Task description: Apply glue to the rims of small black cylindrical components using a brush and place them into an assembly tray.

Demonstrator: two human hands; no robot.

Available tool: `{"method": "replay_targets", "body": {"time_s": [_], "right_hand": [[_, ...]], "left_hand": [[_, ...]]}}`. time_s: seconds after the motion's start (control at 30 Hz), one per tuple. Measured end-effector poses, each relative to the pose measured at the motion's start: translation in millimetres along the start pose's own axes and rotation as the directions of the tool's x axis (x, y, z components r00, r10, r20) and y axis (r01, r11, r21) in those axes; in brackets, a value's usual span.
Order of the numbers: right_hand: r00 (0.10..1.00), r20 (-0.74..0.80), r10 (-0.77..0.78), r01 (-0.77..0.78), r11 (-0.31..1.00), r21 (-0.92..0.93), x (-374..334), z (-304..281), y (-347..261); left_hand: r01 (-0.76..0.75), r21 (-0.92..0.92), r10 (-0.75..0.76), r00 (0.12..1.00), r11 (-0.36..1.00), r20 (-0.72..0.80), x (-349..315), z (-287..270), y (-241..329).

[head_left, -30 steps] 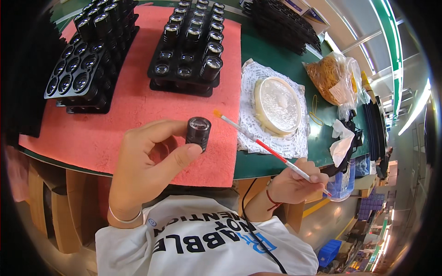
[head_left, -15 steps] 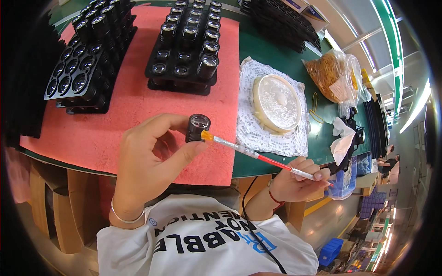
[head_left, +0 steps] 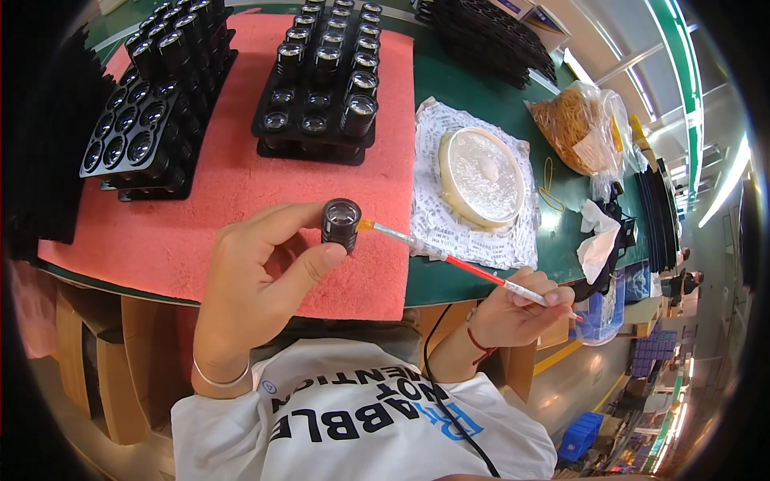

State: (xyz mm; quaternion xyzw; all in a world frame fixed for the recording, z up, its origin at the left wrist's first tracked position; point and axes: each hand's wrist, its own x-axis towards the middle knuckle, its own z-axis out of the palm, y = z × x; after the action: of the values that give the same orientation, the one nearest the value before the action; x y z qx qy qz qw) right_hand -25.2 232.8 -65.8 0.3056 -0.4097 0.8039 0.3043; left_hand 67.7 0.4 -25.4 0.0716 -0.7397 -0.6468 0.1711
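Note:
Thumb and fingers of my left hand (head_left: 269, 268) grip a short black cylinder with a clear lens (head_left: 341, 223), held upright with the lens on top. My right hand (head_left: 525, 309) pinches a thin red-and-silver brush (head_left: 469, 268) near its rear end. The brush's yellow-brown bristles are at the right side of the cylinder, seemingly touching it. Beyond my hands, a black tray (head_left: 317, 144) carries rows of similar lens cylinders. To the right, a round shallow dish (head_left: 484, 178) of clear, glistening substance rests on a printed white sheet (head_left: 425, 228).
A pink foam mat (head_left: 224, 172) covers much of the green table (head_left: 553, 232). Another stack of black trays (head_left: 132, 148) stands at left. A bag of rubber bands (head_left: 573, 132), a loose rubber band (head_left: 548, 186) and a crumpled tissue (head_left: 597, 239) lie at right. Black trays pile up far back.
The bristles have moved from the cylinder's front right to its right side, slightly higher. The lens cylinder has shifted a little left. Both hands keep their holds.

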Motion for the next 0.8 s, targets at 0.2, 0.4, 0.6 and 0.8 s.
{"method": "replay_targets", "body": {"time_s": [0.2,0.4,0.6,0.8], "right_hand": [[0.999,-0.052,0.006,0.001,0.992,0.128,1,-2,0],[0.995,-0.055,0.079,-0.066,0.976,0.208,-5,-6,-6],[0.99,-0.135,0.041,-0.026,0.993,0.112,-6,-5,-4],[0.983,-0.185,0.002,0.013,0.997,0.079,-6,1,-2]], "left_hand": [[-0.006,-0.026,0.005,1.0,1.0,-0.028,-3,0,2],[-0.199,0.328,0.251,0.96,0.923,-0.122,-10,-29,38],[-0.18,0.593,0.436,0.84,0.785,-0.322,37,-120,61],[0.056,0.809,0.27,0.927,0.585,-0.26,75,-184,42]]}}
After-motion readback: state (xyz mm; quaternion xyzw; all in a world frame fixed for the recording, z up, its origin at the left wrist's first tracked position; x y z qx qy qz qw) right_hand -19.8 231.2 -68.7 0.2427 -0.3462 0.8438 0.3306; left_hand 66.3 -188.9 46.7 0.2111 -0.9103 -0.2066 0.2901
